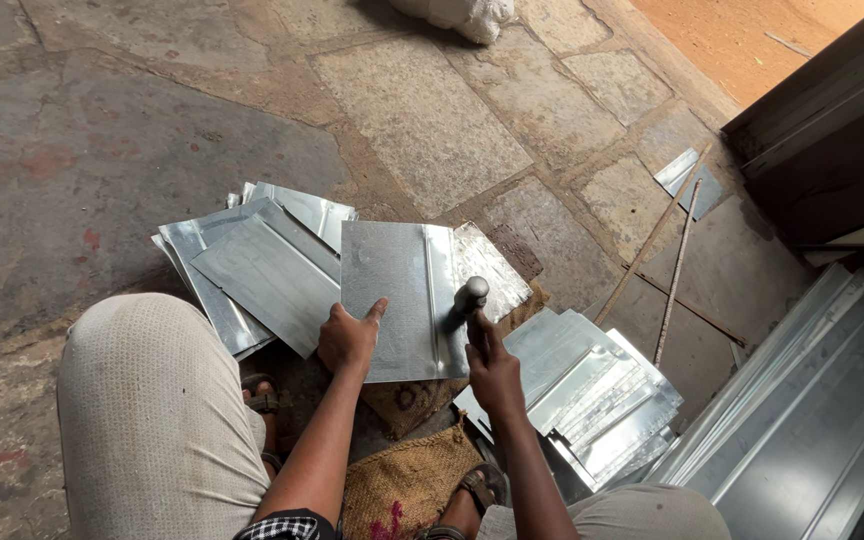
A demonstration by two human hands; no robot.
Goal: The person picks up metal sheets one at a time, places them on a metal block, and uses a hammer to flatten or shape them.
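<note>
Nearest, my left hand [349, 338] presses flat on the galvanised metal sheet [392, 295], thumb spread, gripping nothing. Just right, my right hand [493, 372] is closed around a hammer [471, 297], its head resting on the sheet's folded seam. Farther left lies a stack of sheets [252, 260].

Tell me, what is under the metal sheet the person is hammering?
Under the metal sheet a brown woven mat shows at its near edge, and another sheet pokes out behind. The left hand holds it; the right hand grips the hammer. What supports its middle is hidden.
</note>
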